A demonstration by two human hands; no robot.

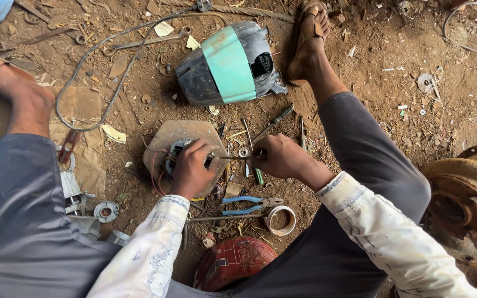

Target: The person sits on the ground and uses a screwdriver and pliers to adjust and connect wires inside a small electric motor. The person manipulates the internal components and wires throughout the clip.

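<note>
I sit on bare dirt with my knees spread. My left hand [191, 168] presses down on a small motor part with red and coloured wires [168, 157], which rests on a flat brown board [180, 132]. My right hand [277, 157] grips a thin screwdriver [233, 158] whose tip points left into that part. Both hands sit close together, about a hand's width apart. The fingers of the left hand hide most of the part.
A grey and teal motor housing [227, 63] lies beyond the hands. Blue-handled pliers [247, 205], a tape roll [281, 219] and a red container [233, 262] lie near me. A rusty wheel hub [467, 201] stands at right. Wrenches, cable and scraps litter the dirt.
</note>
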